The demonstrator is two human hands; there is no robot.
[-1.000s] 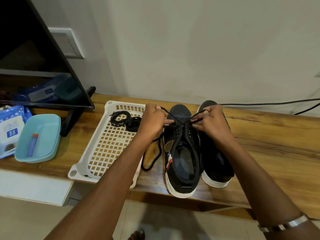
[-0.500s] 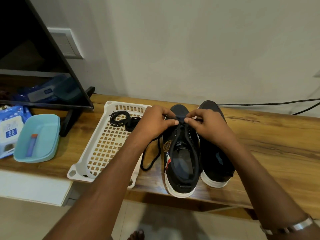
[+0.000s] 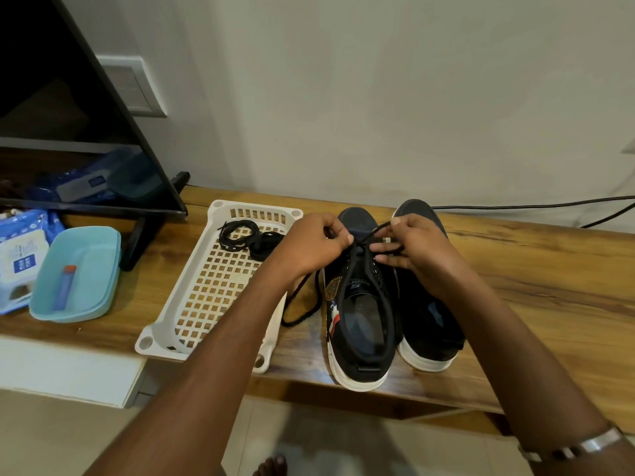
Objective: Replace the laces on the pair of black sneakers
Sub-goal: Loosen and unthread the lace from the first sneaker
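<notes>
Head view: your left hand (image 3: 311, 243) and right hand (image 3: 410, 243), together a moment ago, now draw apart, each grip pinching the lace (image 3: 366, 240), tightening the left sneaker's (image 3: 360, 314) crossing.

Soft, even indoor light, fairly dim. A glossy sheen shows on the wooden surface (image 3: 536, 269) near its front edge. Wide-angle bending curves the edges; focus is fairly sharp.

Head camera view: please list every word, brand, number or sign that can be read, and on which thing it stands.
"S": a white logo letter on the tongue of the left sneaker; the word beside it is too blurred to read.
Blue packet at the far left: printed label, too small to read.
Gold emblem on the sneaker's side: no readable text.
Nothing else carries readable text.
</notes>
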